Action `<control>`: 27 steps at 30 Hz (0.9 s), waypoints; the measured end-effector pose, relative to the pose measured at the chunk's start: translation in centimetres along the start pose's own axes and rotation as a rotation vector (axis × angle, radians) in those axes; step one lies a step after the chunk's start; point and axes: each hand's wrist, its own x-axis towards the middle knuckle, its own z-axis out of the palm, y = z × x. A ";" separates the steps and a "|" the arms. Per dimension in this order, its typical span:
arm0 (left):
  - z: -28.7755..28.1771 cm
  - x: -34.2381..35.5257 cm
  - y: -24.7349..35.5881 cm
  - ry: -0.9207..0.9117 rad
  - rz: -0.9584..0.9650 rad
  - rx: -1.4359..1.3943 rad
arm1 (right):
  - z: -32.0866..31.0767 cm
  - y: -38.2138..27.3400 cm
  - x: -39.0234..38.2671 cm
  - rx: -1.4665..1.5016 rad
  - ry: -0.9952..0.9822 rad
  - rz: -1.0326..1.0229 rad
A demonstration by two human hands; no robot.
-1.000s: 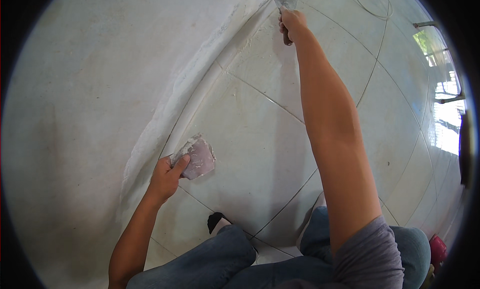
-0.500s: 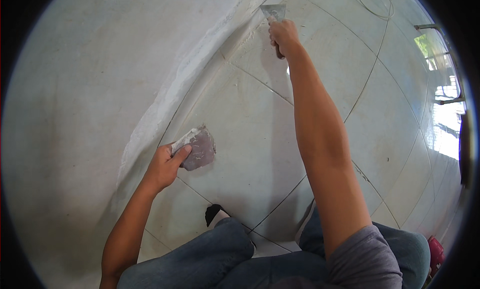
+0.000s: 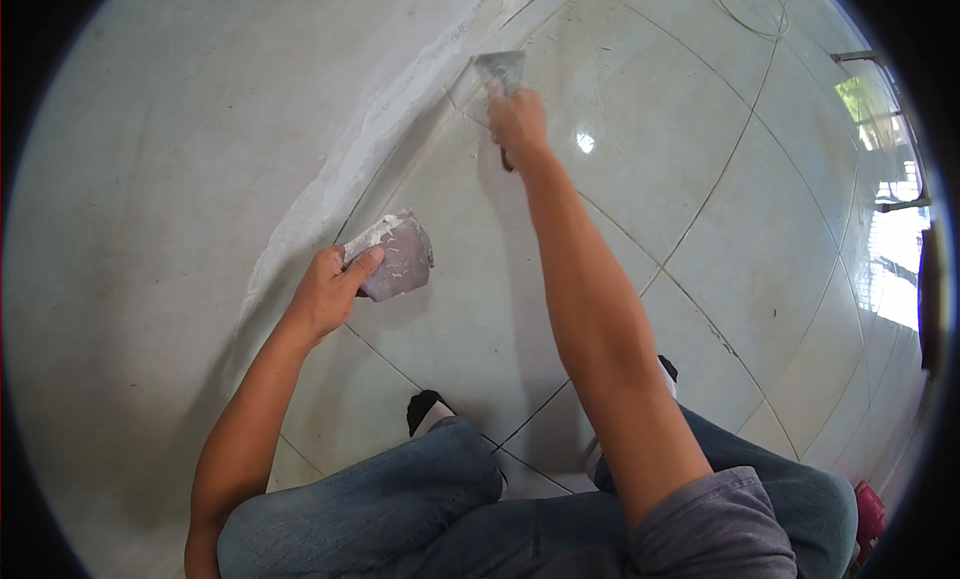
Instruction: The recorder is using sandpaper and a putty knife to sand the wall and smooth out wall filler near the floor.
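Note:
In my right hand (image 3: 518, 121) is a putty knife (image 3: 500, 69), gripped by its dark handle, with the wide blade pointing away from me at the foot of the wall (image 3: 180, 159). My left hand (image 3: 328, 287) pinches a flat greyish-purple plate (image 3: 400, 259) by its left edge, thumb on top. White filler is smeared along that plate's upper left edge, with streaks across its face. A rough white band of filler (image 3: 345, 174) runs along the bottom of the wall. Whether the blade touches the wall or the tile is hard to tell.
Pale glossy floor tiles (image 3: 700, 159) with dark joints spread to the right. A thin pale cable loop (image 3: 745, 19) lies at the far right. My socked foot (image 3: 425, 409) rests on the floor below the plate. Something red (image 3: 870, 514) stands at the lower right.
My right hand has brought the putty knife nearer to me and leftward, along the wall's foot. My left hand and the plate have moved slightly up in the picture.

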 end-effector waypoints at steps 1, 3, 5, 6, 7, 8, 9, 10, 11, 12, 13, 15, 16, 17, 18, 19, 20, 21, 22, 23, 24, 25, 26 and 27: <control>-0.2 0.0 -0.1 0.028 -0.014 0.008 | 0.7 -0.2 -1.6 -0.040 -0.018 -0.004; -0.3 0.2 -0.4 0.052 -0.022 0.017 | 1.2 0.0 -3.4 0.043 -0.051 0.007; -0.5 0.2 -0.6 0.058 -0.006 -0.005 | 0.7 -0.8 -3.5 0.128 -0.086 0.024; -0.8 -0.1 -0.6 0.066 -0.014 0.000 | -0.3 -1.5 -2.6 0.226 -0.081 0.107; -0.4 -0.2 -0.1 0.076 -0.002 -0.014 | -1.6 -1.8 -1.6 0.312 -0.068 0.191; 0.2 -0.1 0.3 0.078 0.014 -0.032 | -2.9 -1.3 0.2 0.334 -0.015 0.199; 0.3 0.1 -0.1 0.070 0.012 -0.033 | -3.8 -0.9 2.2 0.359 0.037 0.205; 0.0 0.2 -0.8 0.064 0.004 -0.023 | -4.3 -1.0 3.9 0.275 0.056 0.209; -0.2 0.3 -1.0 0.060 -0.008 -0.014 | -4.5 -1.4 5.2 0.191 0.070 0.214; -0.4 0.4 -1.0 0.060 -0.014 -0.014 | -4.7 -1.8 6.2 0.190 0.067 0.218; -0.5 0.3 -1.0 0.051 -0.031 0.018 | -4.7 -2.0 6.9 0.165 0.068 0.236; -0.6 0.4 -0.8 0.039 -0.053 0.049 | -4.9 -2.2 7.9 0.136 0.068 0.258; -0.6 0.3 -0.4 0.025 -0.051 0.045 | -4.9 -2.2 8.2 0.173 0.036 0.271; -0.6 0.3 -0.3 0.011 -0.049 0.042 | -4.8 -2.0 8.3 0.209 0.004 0.283; -0.6 0.4 -0.5 0.008 -0.054 0.041 | -4.7 -1.6 8.1 0.207 0.003 0.287; -0.9 0.5 -0.8 0.010 -0.051 0.044 | -4.4 -1.6 7.4 0.179 -0.021 0.260; -1.0 0.5 -1.0 0.011 -0.048 0.047 | -4.2 -1.6 6.7 0.151 -0.045 0.232; -1.2 0.3 -1.0 0.014 -0.051 0.048 | -3.6 -1.7 5.9 0.152 -0.049 0.234; -1.0 0.3 -0.8 0.021 -0.052 0.037 | -3.3 -1.7 5.1 0.091 -0.049 0.187; -1.1 0.1 -0.7 0.034 -0.056 0.032 | -2.5 -2.2 4.0 0.037 -0.054 0.142; -1.2 0.0 -0.8 0.037 -0.061 0.032 | -2.1 -2.5 2.7 0.006 -0.092 0.121; -0.8 0.0 -0.6 0.024 -0.052 0.042 | -1.7 -1.7 2.3 0.002 -0.087 0.117; -0.3 0.3 -0.3 -0.001 -0.040 0.048 | -1.5 0.1 2.0 -0.096 -0.032 -0.015; 0.0 0.3 0.1 -0.001 -0.030 0.051 | -1.1 0.8 1.8 -0.181 0.015 -0.149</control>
